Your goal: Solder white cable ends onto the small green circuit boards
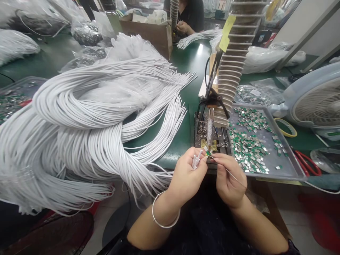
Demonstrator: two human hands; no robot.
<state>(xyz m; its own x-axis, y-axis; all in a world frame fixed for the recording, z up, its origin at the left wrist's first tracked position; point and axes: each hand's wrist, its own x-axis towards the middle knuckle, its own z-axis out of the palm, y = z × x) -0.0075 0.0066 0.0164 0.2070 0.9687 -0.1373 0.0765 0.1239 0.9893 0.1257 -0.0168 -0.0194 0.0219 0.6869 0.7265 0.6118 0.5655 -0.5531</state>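
My left hand [189, 174] is closed around several white cables [196, 160], their cut ends poking out past the fingers. At its fingertips is a small green circuit board with a metal connector [206, 150], close under the tip of a soldering iron [210, 129] clamped upright in a stand. My right hand [230, 177] pinches a thin solder wire [233, 176], whose end reaches toward the board. Whether the solder touches the board cannot be made out. The wire trails back across the right palm.
Large bundles of white cable [79, 117] cover the left of the green table. A grey tray [288, 166] of small boards lies right, beside a fan [316, 99], yellow tape roll [285, 127] and red-handled tool [308, 163]. A ribbed hose [233, 63] hangs ahead; a co-worker [190, 17] sits opposite.
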